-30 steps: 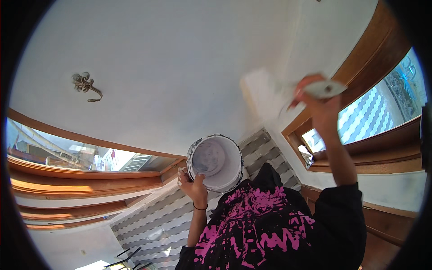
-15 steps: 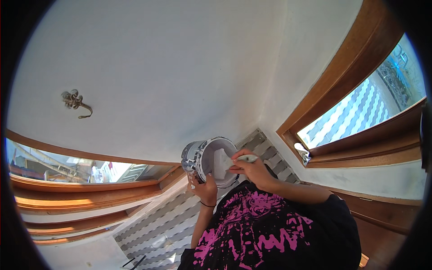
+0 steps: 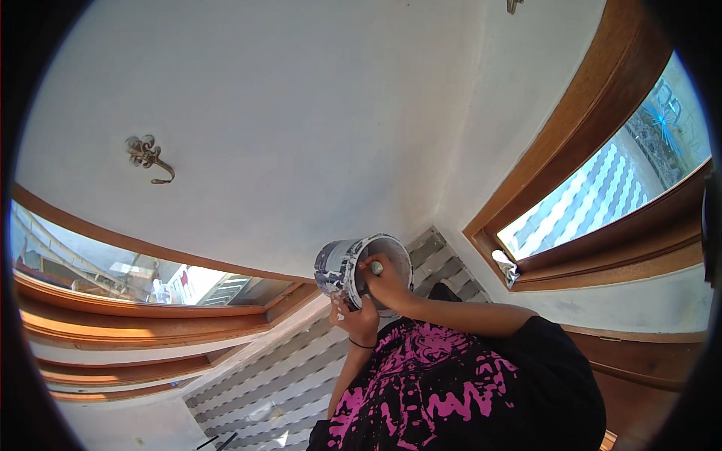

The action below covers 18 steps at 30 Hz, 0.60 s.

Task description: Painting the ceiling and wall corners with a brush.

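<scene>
White paint bucket [image 3: 331, 264] leans, left hand [image 3: 356, 319] grasping its rim, perhaps so right hand [image 3: 387, 284], fingers clasping brush handle [image 3: 376, 267], fits inside.

The light is daylight, rather bright, and it enters by the window [image 3: 587, 199] at three o'clock, where the glass shows a cool blue glare. Toward nine o'clock, a second window [image 3: 192, 286] is nearly burnt white in one part. Sun makes orange strips on the sill [image 3: 135, 323] below it, and a small bright spot on the floor [image 3: 263, 368] near half past six. The wall [image 3: 301, 113] at eleven o'clock is evenly grey, in soft shade. Inside the bucket [image 3: 342, 263], it is darker. Straight edges bend strongly toward the black, rounded border.
</scene>
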Each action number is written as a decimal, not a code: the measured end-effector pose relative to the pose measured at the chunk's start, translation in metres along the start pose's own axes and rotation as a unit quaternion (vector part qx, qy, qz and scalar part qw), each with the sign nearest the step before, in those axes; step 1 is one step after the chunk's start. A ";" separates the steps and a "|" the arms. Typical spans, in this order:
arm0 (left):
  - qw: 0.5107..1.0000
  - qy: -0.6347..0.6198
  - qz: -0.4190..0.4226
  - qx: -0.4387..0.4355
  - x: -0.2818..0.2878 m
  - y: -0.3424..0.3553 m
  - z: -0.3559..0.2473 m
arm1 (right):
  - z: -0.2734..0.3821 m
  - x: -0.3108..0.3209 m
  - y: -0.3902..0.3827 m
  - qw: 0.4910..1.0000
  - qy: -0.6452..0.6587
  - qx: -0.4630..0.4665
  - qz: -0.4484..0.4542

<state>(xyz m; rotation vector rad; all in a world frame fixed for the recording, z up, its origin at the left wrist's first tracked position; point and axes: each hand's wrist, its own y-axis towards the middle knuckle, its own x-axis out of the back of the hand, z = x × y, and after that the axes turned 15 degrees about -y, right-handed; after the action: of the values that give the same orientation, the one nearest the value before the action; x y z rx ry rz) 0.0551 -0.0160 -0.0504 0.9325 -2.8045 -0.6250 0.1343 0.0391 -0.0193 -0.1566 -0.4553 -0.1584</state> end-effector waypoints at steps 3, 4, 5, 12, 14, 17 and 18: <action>0.999 0.018 0.037 0.003 0.001 -0.001 0.004 | 0.002 -0.003 0.005 0.998 0.024 0.045 -0.028; 0.999 0.016 0.032 0.003 0.000 0.000 0.002 | 0.005 0.005 0.006 0.991 0.123 -0.010 0.058; 0.995 0.063 0.074 -0.009 0.002 0.001 0.000 | 0.007 0.014 0.006 0.963 0.218 -0.065 0.142; 0.992 0.109 0.057 -0.017 -0.002 0.018 -0.005 | 0.044 0.089 -0.014 0.892 0.365 -0.169 0.206; 0.997 0.044 0.021 0.055 -0.010 0.025 -0.035 | 0.042 0.121 -0.021 0.876 0.419 -0.103 0.217; 0.993 0.038 -0.028 0.104 -0.008 0.032 -0.044 | 0.059 0.165 -0.029 0.882 0.408 -0.089 0.217; 0.993 0.010 -0.025 0.113 -0.007 0.036 -0.050 | 0.055 0.173 -0.028 0.884 0.406 -0.086 0.217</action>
<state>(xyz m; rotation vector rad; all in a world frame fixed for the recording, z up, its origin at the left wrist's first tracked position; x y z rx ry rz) 0.0532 -0.0027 0.0100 1.0420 -2.8850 -0.3060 0.2590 0.0015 0.1108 -0.3426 0.4412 0.1820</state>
